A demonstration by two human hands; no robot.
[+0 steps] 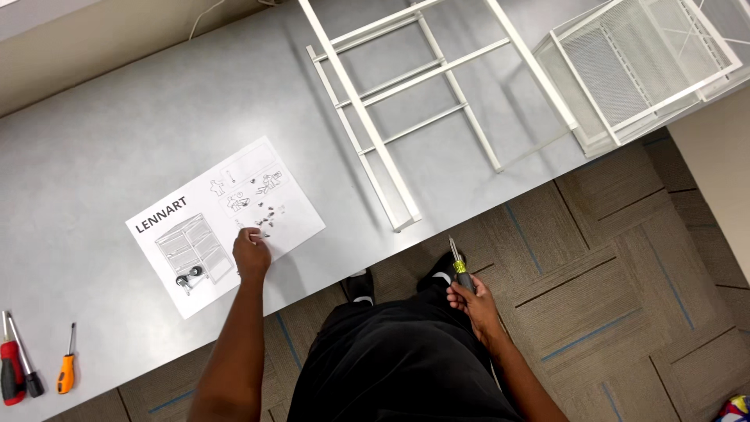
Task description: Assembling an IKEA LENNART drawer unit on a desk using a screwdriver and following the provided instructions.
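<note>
Screws (266,211) loose on instruction sheet (226,223), near table (94,156) edge, kept together for picking. Left hand (251,254) pinching one there. Right hand (473,301) wrapped on screwdriver (459,262), off table, ready. White frame (406,109) far right.

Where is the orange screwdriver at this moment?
The orange screwdriver lies on the grey table at the lower left of the head view, just right of the red and black screwdrivers.

Bare table (101,148) left of white frame (391,101); instruction sheet (223,227), small screws (266,211), three screwdrivers (23,367) obstructing near edge.
</note>
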